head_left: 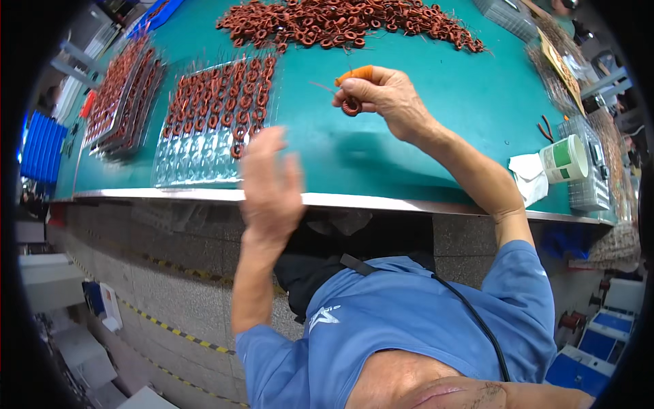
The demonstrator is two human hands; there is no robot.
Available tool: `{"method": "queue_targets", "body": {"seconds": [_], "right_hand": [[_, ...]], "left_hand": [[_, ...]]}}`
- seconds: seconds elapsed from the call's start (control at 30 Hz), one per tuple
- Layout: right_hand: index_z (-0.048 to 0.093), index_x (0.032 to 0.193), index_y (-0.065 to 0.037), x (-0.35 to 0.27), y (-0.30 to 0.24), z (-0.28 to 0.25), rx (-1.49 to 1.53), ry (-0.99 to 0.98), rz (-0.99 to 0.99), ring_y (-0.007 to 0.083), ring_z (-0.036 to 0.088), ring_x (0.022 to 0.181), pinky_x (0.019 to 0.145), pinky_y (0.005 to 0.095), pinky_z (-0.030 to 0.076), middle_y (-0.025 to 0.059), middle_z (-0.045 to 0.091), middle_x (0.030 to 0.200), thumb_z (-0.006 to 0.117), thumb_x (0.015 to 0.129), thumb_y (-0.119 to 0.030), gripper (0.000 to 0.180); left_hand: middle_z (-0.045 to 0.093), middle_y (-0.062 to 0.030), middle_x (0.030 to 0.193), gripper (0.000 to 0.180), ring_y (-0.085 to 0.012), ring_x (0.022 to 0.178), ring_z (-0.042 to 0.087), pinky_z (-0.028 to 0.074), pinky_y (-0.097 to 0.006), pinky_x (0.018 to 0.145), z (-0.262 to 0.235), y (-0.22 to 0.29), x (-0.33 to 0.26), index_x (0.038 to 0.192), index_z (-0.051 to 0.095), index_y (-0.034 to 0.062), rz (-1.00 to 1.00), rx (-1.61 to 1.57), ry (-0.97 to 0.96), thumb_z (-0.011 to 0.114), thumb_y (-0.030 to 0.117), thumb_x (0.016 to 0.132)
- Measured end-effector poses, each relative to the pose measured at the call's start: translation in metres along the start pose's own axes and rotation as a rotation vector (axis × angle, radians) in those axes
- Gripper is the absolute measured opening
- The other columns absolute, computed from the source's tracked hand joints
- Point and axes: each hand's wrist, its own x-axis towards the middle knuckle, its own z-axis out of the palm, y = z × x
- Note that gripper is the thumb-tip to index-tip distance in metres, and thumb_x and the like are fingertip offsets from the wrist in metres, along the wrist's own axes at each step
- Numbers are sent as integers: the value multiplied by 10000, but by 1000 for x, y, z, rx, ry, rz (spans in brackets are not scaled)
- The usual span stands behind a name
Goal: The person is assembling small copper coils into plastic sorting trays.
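My right hand (390, 102) is raised over the green table, an orange cover (355, 74) on one finger. Pinched in it is a small ring-shaped coil (351, 106) wound with copper-coloured wire. Thin wire ends stick out from the fingers. My left hand (271, 187), blurred by motion, hovers at the table's front edge with thumb and fingers apart and no object visible in it. Beside it lies a clear plastic tray (197, 165) with moulded pockets. Rows of similar coils (218, 99) fill its far part; nearer pockets show bare plastic.
A large heap of loose coils (340, 24) covers the table's far side. Stacked filled trays (122, 102) stand at the left. To the right are pliers (546, 129), a white-and-green tub (564, 159), white paper (528, 178) and a grey rack (587, 163).
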Motion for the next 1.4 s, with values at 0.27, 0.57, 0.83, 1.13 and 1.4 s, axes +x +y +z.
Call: {"method": "queue_targets", "body": {"seconds": [0.27,0.57,0.83,1.13,1.4], "right_hand": [[640,1097,39,-27,2,39,76,-77,-6,166,662,851,795,304,564,121,682,971,584,954,-212,294],[634,1075,38,-44,-14,27,-532,46,-296,172,683,787,658,281,554,135,703,860,621,930,-279,349],[679,1039,2,-49,-2,27,-247,-53,-250,119,632,762,699,249,541,62,674,839,623,930,-198,234],[707,950,-24,-56,-10,27,-723,43,-487,182,638,758,659,289,508,97,650,785,667,886,-220,210],[706,963,-32,-63,-13,32,-528,44,-365,200,640,848,774,326,493,89,679,875,637,904,-229,216]], "left_hand": [[462,-171,1102,530,-313,917,592,521,-368,710,60,33,5,1280,425,69,24,177,76,690,34,823],[552,-45,753,211,-93,593,520,434,-246,518,30,35,4,1063,533,9,-427,-536,160,446,196,1020],[498,-20,763,245,-90,618,499,418,-217,566,23,49,-3,1213,510,31,-454,-979,-87,419,155,1024],[591,-38,796,257,-98,583,512,434,-250,531,17,56,-5,1172,562,43,-425,-756,-115,601,62,919],[539,-12,718,179,-73,584,520,428,-216,532,23,49,-7,1116,540,-4,-458,-931,62,547,63,950]]}}
